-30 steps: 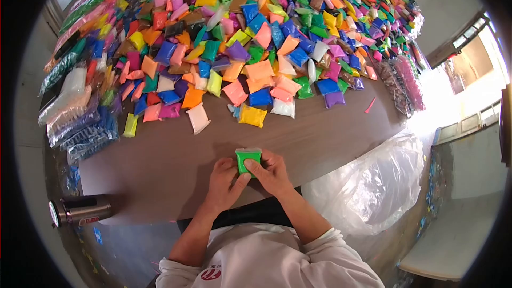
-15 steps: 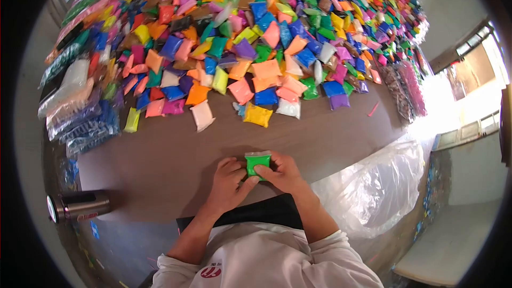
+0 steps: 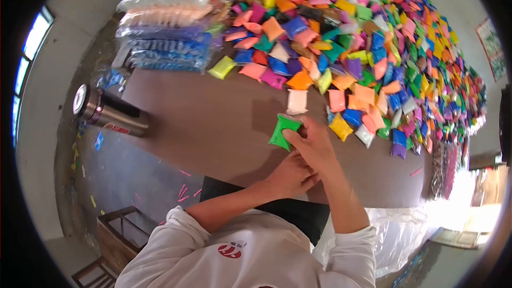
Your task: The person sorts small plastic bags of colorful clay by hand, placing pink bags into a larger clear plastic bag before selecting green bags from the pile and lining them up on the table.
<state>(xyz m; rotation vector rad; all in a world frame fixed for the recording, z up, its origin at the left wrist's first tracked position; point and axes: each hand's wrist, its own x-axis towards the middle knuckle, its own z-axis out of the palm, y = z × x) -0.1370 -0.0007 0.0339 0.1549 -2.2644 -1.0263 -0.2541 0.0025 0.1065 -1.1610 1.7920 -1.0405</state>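
Between thumb and fingers my right hand (image 3: 314,141) grips a small green packet (image 3: 284,132) above the brown table (image 3: 186,112). My left hand (image 3: 293,175) is just below, by the right wrist, its fingers curled; whether anything is inside them is hidden. A pale pink packet (image 3: 297,101) lies on the table just beyond the green one. Behind it spreads a large heap of coloured packets (image 3: 352,69). A yellow-green packet (image 3: 222,68) lies at the heap's left edge.
A steel flask (image 3: 120,117) lies at the table's left edge. Stacked clear bags of packets (image 3: 165,32) stand at the back left. Clear plastic sheeting (image 3: 394,234) hangs below the table at the right. A wooden stool frame (image 3: 120,234) is on the floor at left.
The view has turned left. My right hand has carried the green packet forward, toward the heap's front edge. My left hand has come away from the packet and is now beside the right wrist.
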